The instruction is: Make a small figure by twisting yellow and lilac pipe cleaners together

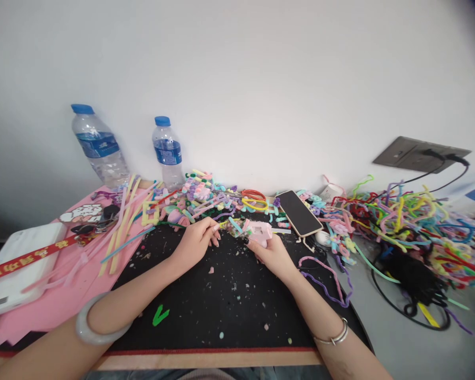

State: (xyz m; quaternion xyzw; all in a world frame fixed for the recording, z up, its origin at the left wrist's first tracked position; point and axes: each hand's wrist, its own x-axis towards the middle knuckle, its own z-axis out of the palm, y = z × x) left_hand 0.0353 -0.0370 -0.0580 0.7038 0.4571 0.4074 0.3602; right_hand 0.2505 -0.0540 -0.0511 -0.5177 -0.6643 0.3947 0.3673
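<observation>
Pink handheld gadget (258, 230) sits in the R hand (272, 256), fingers curled round it, long axis approx left-right, just right of the L hand (196, 240), whose fingertips pinch what's prob a yellow pipe cleaner (223, 225), all over the black mat (190, 316) btw
</observation>
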